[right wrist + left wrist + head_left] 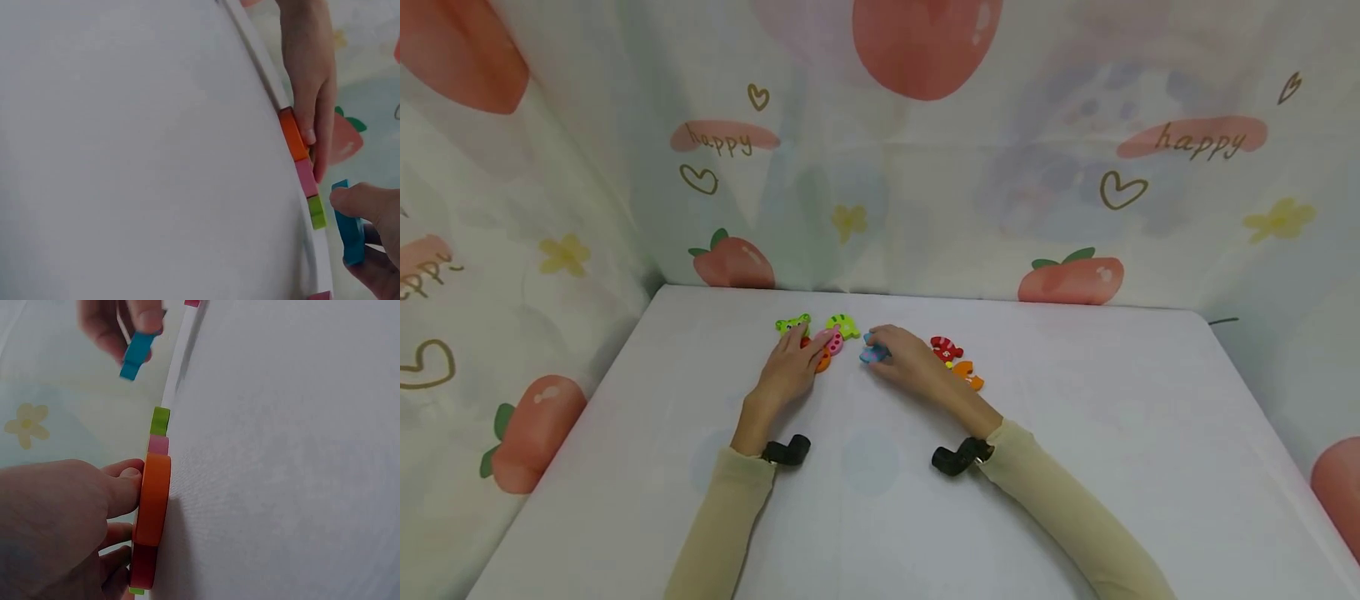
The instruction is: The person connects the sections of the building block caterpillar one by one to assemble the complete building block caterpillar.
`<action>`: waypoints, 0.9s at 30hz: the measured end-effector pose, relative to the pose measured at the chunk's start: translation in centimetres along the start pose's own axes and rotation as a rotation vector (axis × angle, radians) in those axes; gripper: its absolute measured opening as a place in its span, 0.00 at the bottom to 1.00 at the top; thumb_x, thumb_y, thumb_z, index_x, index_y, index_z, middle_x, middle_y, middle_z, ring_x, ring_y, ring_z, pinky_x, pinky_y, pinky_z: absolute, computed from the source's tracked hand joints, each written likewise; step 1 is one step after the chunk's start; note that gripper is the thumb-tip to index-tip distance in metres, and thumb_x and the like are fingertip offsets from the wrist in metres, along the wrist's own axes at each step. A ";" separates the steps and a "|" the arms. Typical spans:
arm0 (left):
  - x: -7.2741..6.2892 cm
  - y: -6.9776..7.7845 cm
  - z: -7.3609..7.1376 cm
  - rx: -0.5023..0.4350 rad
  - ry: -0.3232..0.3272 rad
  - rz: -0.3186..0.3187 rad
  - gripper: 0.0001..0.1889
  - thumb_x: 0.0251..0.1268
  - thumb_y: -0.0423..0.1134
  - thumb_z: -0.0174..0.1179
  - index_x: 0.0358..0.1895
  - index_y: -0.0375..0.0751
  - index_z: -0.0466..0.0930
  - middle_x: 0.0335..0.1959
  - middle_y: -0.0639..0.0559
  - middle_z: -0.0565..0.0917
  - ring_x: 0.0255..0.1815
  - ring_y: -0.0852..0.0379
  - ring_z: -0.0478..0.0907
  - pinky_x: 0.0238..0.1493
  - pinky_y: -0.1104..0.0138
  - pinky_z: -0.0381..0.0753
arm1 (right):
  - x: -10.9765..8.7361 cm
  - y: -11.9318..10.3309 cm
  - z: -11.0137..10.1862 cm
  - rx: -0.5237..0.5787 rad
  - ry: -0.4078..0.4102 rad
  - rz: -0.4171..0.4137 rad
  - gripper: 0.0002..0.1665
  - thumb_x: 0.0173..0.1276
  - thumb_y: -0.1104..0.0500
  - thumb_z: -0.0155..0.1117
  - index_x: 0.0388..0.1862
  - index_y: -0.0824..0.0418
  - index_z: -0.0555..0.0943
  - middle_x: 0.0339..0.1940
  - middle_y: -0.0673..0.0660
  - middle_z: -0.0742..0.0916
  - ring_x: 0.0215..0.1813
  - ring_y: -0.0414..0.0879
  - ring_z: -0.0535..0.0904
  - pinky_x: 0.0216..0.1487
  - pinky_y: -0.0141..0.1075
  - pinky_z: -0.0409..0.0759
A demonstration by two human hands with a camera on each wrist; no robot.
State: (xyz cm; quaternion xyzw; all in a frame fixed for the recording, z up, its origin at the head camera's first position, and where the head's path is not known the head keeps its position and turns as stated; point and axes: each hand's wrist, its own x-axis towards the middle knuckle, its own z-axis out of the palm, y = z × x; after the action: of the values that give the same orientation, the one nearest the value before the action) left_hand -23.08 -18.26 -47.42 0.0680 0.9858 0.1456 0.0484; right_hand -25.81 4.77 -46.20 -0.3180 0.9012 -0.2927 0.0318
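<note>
My right hand (913, 358) pinches a blue shaped block (872, 354) between thumb and fingers, and the right wrist view shows the blue block (351, 231) held above the tabletop. To its left, my left hand (788, 367) rests with fingers extended on a cluster of small painted blocks. In that cluster are a pink spotted block (835, 342), an orange block (824, 361), a green striped block (844, 325) and a green animal-face block (787, 326). A red block (145, 565) lies under the left fingers, beside the orange one, mostly hidden in the head view.
Right of the right hand lie a red striped block (946, 348) and an orange block (967, 375), partly behind the forearm. The white table (865, 517) ends at a printed curtain (910, 183) at the back. Dark wrist cameras (955, 458) stick out from both wrists.
</note>
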 end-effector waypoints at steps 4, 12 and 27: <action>0.1 0.0 -0.1 0.011 -0.008 -0.003 0.25 0.77 0.43 0.46 0.75 0.59 0.59 0.77 0.37 0.53 0.79 0.38 0.49 0.77 0.45 0.54 | 2.2 -0.2 -0.3 0.065 0.010 0.096 0.27 0.65 0.57 0.68 0.61 0.62 0.73 0.59 0.58 0.82 0.57 0.52 0.78 0.64 0.45 0.77; 0.1 -0.1 0.0 -0.026 0.027 0.030 0.23 0.78 0.44 0.44 0.73 0.56 0.62 0.76 0.34 0.55 0.78 0.36 0.50 0.76 0.45 0.54 | 4.5 0.1 1.2 0.089 0.025 0.144 0.30 0.65 0.57 0.67 0.63 0.67 0.73 0.63 0.63 0.80 0.62 0.55 0.76 0.67 0.46 0.74; 0.0 0.0 -0.2 0.018 0.036 0.046 0.24 0.77 0.43 0.45 0.73 0.55 0.62 0.75 0.34 0.56 0.77 0.36 0.52 0.77 0.46 0.54 | 4.8 -0.5 1.7 0.077 0.049 0.173 0.29 0.65 0.57 0.68 0.62 0.68 0.74 0.63 0.63 0.79 0.63 0.54 0.76 0.69 0.45 0.73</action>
State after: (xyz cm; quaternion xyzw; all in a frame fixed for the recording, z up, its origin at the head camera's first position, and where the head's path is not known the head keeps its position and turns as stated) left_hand -23.09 -18.31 -47.28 0.0887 0.9859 0.1391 0.0269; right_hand -28.96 0.72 -46.69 -0.2302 0.9140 -0.3307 0.0471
